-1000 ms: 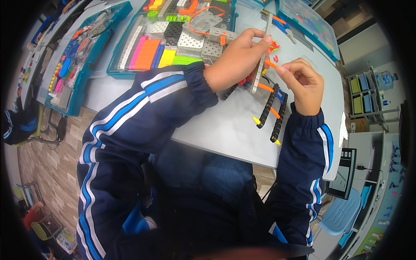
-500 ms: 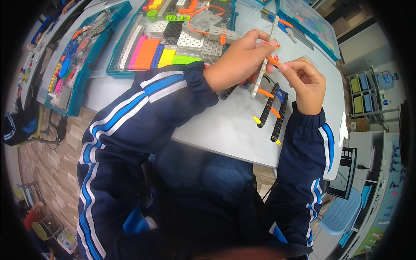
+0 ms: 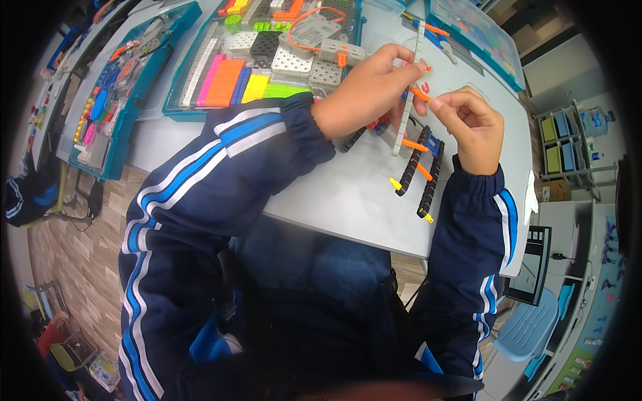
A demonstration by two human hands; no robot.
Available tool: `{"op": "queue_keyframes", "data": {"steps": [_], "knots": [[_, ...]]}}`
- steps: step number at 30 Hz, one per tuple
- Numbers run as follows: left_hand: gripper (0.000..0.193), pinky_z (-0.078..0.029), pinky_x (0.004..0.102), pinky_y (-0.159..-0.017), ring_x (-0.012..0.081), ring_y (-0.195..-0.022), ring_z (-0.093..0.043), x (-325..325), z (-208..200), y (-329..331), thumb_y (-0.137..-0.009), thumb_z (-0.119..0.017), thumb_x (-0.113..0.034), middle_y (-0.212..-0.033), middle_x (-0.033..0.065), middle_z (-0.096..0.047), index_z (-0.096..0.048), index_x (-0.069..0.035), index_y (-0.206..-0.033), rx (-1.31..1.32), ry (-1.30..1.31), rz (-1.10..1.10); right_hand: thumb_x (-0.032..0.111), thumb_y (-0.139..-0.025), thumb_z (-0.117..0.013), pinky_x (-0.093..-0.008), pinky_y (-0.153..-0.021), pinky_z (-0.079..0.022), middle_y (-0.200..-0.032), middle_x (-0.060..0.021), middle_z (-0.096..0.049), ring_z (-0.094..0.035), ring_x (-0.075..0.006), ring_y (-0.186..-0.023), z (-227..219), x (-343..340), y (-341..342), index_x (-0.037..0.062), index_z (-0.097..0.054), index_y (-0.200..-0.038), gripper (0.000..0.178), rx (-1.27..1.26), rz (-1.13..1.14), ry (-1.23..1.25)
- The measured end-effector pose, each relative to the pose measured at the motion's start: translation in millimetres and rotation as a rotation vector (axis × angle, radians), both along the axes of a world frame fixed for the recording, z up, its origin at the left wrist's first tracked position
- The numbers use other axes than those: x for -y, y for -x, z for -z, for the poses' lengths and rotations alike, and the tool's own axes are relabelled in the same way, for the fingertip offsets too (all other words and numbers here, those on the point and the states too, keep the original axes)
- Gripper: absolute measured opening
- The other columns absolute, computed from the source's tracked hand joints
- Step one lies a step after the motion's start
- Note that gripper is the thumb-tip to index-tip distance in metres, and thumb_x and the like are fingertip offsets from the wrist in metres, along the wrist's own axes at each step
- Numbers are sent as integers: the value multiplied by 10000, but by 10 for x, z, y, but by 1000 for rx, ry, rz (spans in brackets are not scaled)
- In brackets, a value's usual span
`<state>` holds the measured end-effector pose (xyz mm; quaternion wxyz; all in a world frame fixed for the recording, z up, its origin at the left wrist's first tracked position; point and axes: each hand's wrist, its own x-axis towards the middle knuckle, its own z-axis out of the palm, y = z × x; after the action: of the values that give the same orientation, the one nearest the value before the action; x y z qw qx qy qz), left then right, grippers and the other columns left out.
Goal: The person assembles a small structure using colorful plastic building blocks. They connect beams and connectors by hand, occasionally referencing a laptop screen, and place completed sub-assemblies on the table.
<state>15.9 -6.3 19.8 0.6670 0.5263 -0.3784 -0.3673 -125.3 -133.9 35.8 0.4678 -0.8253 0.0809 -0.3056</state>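
My left hand (image 3: 369,90) grips a long light grey beam (image 3: 404,123) that stands nearly upright, its fingers closed around the upper half. Opposite, my right hand (image 3: 473,128) pinches the end of a short orange rod (image 3: 420,94), whose other end meets the beam; whether it sits in a hole cannot be seen. Below the hands lies a built piece with two black beams (image 3: 429,184), orange rods across them and yellow tips. A blue part (image 3: 433,146) shows at its far end. Part of a red and black build (image 3: 378,125) is half hidden behind my left hand.
An open parts box (image 3: 175,110) with colourful beams and plates lies beyond my left arm; a grey motor-like block (image 3: 314,33) with an orange cable rests on it. Another teal parts box (image 3: 110,164) stands farther left. Small red pieces (image 3: 425,87) and a clear-lidded box (image 3: 478,40) are at the back right.
The grey beam has tipped slightly more upright, its top moving left and its lower end right. Both hands keep their holds and have barely moved.
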Motion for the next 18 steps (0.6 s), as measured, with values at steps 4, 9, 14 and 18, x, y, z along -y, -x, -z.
{"op": "queue_keyframes", "data": {"steps": [4, 9, 14, 18], "knots": [[420, -490, 271, -490, 132, -531, -584, -11, -18, -13, -951, -533, -316, -762, 60, -507, -455, -15, -1235, -50, 32, 20, 43, -779, -757, -214, -642, -405, -765, 1, -566, -520, -63, -672, 0, 4, 0, -16, -700, -844, 104, 2, 18, -7], [412, -507, 280, -502, 153, -551, -603, -24, -27, -16, -950, -518, -267, -785, 82, -542, -436, 8, -1245, -96, 32, 33, 34, -788, -750, -205, -632, -398, -769, 3, -558, -523, -57, -673, 2, 24, -1, -15, -699, -841, 88, 6, 31, -39], [451, -514, 270, -529, 161, -565, -611, -20, 13, -38, -960, -503, -271, -844, 150, -658, -394, 18, -1289, -30, 63, 71, 34, -793, -745, -202, -616, -389, -779, 0, -563, -515, -55, -657, 14, 32, -3, -16, -698, -849, 89, 25, 23, -41], [452, -512, 260, -561, 162, -604, -629, 10, 74, -22, -989, -470, -293, -881, 149, -680, -378, 13, -1309, 10, 103, 50, 59, -822, -726, -197, -602, -393, -802, -14, -599, -537, -59, -670, 22, 33, -13, -16, -692, -878, 100, 36, 61, -57]]}}
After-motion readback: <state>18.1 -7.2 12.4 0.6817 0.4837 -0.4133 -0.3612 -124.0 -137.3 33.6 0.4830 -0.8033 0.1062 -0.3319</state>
